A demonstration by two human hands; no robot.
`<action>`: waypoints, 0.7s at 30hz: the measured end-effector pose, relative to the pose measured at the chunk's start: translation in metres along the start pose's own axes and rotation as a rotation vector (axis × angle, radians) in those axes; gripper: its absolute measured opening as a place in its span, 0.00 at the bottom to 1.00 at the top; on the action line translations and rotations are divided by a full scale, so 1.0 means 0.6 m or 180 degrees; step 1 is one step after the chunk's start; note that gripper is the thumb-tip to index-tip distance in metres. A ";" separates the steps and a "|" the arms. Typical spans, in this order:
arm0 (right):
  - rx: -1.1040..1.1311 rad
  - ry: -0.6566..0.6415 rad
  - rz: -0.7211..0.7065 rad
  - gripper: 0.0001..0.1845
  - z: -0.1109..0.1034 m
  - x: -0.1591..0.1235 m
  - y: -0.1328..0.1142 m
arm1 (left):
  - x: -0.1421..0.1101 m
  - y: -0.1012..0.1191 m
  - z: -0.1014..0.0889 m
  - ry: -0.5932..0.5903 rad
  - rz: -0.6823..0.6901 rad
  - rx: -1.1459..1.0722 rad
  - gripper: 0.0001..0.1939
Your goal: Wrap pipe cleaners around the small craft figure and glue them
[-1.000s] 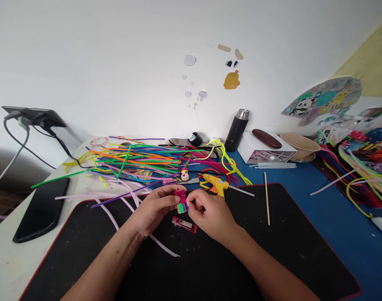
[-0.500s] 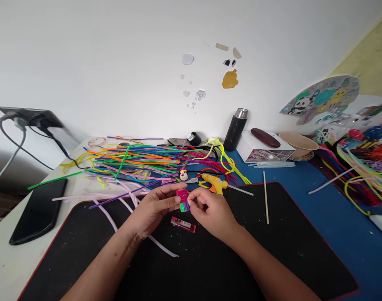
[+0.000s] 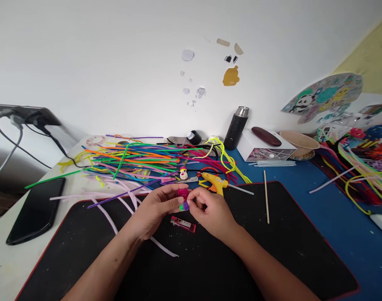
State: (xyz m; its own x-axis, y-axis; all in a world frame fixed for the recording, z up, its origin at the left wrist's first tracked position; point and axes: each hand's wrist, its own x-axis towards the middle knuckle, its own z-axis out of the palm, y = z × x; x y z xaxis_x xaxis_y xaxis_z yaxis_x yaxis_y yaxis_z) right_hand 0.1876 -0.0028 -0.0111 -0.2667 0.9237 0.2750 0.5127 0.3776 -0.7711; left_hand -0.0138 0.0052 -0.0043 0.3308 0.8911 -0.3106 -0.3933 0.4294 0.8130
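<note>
A small pipe-cleaner figure (image 3: pixel 183 199), pink on top with green and purple below, is pinched between both hands above the black mat (image 3: pixel 272 251). My left hand (image 3: pixel 155 209) grips it from the left with thumb and fingers. From the right, my right hand (image 3: pixel 210 211) is closed on it with curled fingers. A red lighter (image 3: pixel 183 224) lies on the mat just under the hands. Behind them lie a yellow glue gun (image 3: pixel 215 182), scissors (image 3: pixel 185 180) and a small doll head (image 3: pixel 184 173).
A heap of coloured pipe cleaners (image 3: pixel 137 161) covers the desk behind the mat. A black phone (image 3: pixel 36 209) lies far left, a wooden stick (image 3: pixel 266 196) to the right. A flask (image 3: pixel 236 127), white box (image 3: pixel 266 148), bowl (image 3: pixel 299 144) and more pipe cleaners (image 3: pixel 363 167) stand at the back right.
Both hands have stayed in place and turned the small figure, so less of its pink top and coloured fringe shows now. The view has shifted slightly.
</note>
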 end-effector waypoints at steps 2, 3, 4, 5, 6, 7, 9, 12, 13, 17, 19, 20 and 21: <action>0.0004 0.0019 -0.0010 0.03 0.002 -0.001 0.000 | 0.000 0.000 0.002 -0.0032 0.0066 0.0072 0.22; 0.0003 0.0034 -0.0011 0.03 0.003 -0.001 0.000 | 0.000 0.000 0.003 -0.0053 0.0106 0.0105 0.22; 0.0000 0.0034 -0.0011 0.03 0.004 -0.001 -0.001 | 0.000 0.000 0.004 -0.0075 0.0145 0.0136 0.22; -0.0004 0.0025 -0.0007 0.03 0.005 -0.002 -0.001 | -0.001 0.000 0.004 -0.0098 0.0179 0.0165 0.22; -0.0010 0.0007 -0.0004 0.03 0.006 -0.002 -0.001 | -0.001 0.000 0.005 -0.0120 0.0211 0.0193 0.22; -0.0023 -0.0017 0.0003 0.03 0.007 -0.002 -0.002 | -0.001 0.000 0.005 -0.0139 0.0236 0.0221 0.21; -0.0061 -0.0070 0.0015 0.03 0.008 -0.002 -0.003 | 0.000 -0.001 0.005 -0.0162 0.0247 0.0281 0.21; -0.0103 -0.0079 0.0035 0.03 0.010 -0.002 -0.005 | 0.001 -0.004 0.004 -0.0151 0.0263 0.0341 0.21; -0.0101 -0.0074 0.0042 0.03 0.010 -0.002 -0.005 | 0.001 -0.005 0.004 -0.0146 0.0270 0.0348 0.21; -0.0083 -0.0073 0.0072 0.03 0.011 -0.002 -0.007 | 0.002 -0.006 0.005 -0.0129 0.0291 0.0368 0.20; -0.0082 -0.0076 0.0084 0.03 0.012 -0.002 -0.007 | 0.002 -0.007 0.005 -0.0114 0.0298 0.0399 0.20; -0.0069 -0.0078 0.0093 0.04 0.012 -0.002 -0.007 | 0.003 -0.007 0.005 -0.0110 0.0302 0.0420 0.20; -0.0040 -0.0084 0.0110 0.04 0.012 -0.003 -0.007 | 0.003 -0.007 0.005 -0.0112 0.0304 0.0441 0.20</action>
State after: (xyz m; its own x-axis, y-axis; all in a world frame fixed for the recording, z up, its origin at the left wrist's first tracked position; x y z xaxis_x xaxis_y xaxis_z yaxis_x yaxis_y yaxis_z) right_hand 0.1800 -0.0062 -0.0125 -0.2701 0.9342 0.2329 0.5323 0.3465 -0.7724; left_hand -0.0089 0.0044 -0.0067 0.3285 0.9201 -0.2132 -0.3032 0.3165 0.8988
